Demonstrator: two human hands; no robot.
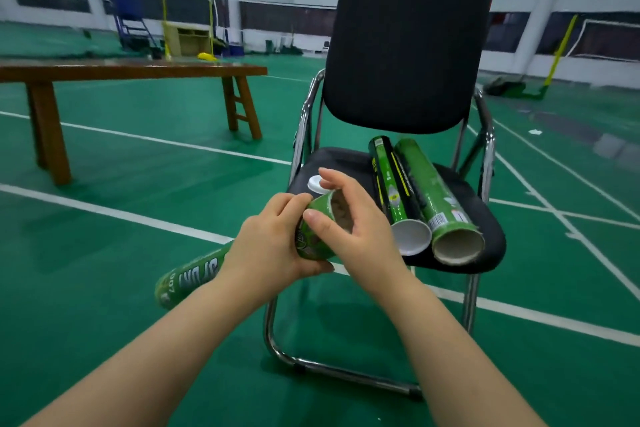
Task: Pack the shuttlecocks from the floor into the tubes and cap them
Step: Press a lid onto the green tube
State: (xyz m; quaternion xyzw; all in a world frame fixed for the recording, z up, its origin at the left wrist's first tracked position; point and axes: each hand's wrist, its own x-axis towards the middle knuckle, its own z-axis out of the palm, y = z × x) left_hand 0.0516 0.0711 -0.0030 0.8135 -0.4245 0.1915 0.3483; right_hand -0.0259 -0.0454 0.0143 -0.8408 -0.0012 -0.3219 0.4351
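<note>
the left hand (pixel 273 246) wraps its fingers (pixel 294 204) around a green tube (pixel 313 239), steadying its open mouth while the right hand (pixel 349 218), fingers spread, hovers there, a white cap (pixel 316 184) on the chair (pixel 349 166) just beyond.

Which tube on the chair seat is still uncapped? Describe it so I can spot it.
Find the black chair. Two green tubes lie side by side on its seat. The uncapped tube is the right one, lighter green, its near end showing a bare cardboard mouth, while the darker tube beside it ends in a white cap.

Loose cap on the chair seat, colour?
White cap, seen in the head view, lying flat on the black seat.
</note>
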